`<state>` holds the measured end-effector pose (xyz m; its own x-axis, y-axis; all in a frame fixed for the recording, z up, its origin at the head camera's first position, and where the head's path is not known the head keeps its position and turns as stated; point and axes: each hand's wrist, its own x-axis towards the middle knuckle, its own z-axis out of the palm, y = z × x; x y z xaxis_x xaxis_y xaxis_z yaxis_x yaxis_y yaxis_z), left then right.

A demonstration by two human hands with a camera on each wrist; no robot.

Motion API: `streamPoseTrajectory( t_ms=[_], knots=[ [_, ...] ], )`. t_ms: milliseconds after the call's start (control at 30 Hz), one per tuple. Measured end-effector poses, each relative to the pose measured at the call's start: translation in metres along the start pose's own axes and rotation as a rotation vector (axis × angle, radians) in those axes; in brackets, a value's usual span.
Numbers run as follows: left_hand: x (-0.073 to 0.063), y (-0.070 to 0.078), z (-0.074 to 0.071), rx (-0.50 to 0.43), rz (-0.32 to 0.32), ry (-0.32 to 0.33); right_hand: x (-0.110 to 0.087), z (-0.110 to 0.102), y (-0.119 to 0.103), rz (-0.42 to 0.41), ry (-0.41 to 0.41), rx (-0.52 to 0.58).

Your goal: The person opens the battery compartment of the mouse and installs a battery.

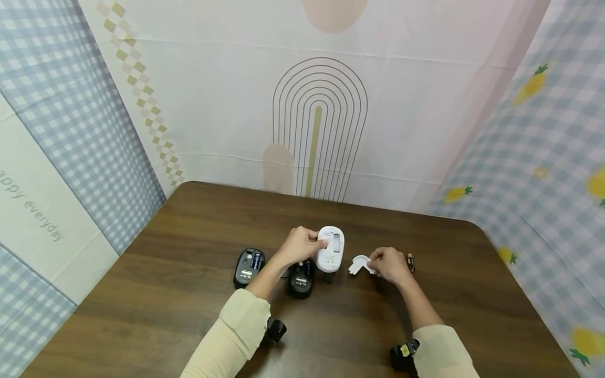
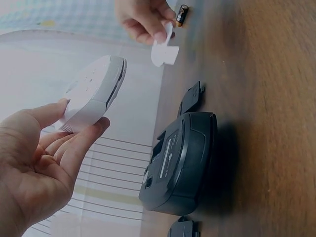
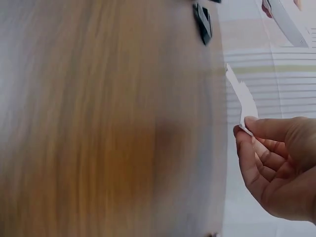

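Note:
My left hand (image 1: 302,245) pinches a white computer mouse (image 1: 330,257) by its side, raised above the table with the underside toward the head camera. An oblong battery slot shows in that underside, with no battery visible in it. Off to the right, my right hand (image 1: 388,263) holds a white battery cover (image 1: 360,264) between thumb and fingers; in the right wrist view the cover (image 3: 242,96) is seen nearly edge-on, off the table. Just beyond the right hand lies a small black and gold battery (image 1: 410,262).
Two black mice lie upside down on the wooden table (image 1: 189,315): one at the left (image 1: 248,266) and one (image 1: 301,281) below the left hand. Blue-wrapped batteries show in their slots. A black cover (image 2: 191,98) lies beside the nearer one. Patterned cloth hangs behind the table.

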<state>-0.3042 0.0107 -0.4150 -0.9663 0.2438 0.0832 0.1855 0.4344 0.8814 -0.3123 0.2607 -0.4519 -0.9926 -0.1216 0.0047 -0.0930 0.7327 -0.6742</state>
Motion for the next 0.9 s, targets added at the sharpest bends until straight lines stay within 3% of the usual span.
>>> streamPoseTrajectory(
  t_ms=[167, 367, 567, 667, 900],
  knots=[
    [0.000, 0.002, 0.000, -0.023, -0.004, -0.006, -0.005, -0.013, 0.006, -0.032, 0.061, -0.023],
    [0.000, 0.002, 0.002, -0.034, -0.001, -0.012, -0.009, -0.017, 0.012, -0.079, 0.122, -0.132],
    [0.000, 0.002, 0.001, -0.031, 0.005, -0.009, -0.011, -0.013, 0.017, -0.134, 0.142, -0.096],
    [0.000, 0.002, 0.000, -0.026, 0.009, -0.008, -0.010, -0.011, 0.018, -0.148, 0.101, -0.039],
    [-0.001, 0.005, -0.001, -0.005, 0.017, -0.007, -0.009, -0.009, 0.021, -0.066, -0.076, 0.307]
  ],
)
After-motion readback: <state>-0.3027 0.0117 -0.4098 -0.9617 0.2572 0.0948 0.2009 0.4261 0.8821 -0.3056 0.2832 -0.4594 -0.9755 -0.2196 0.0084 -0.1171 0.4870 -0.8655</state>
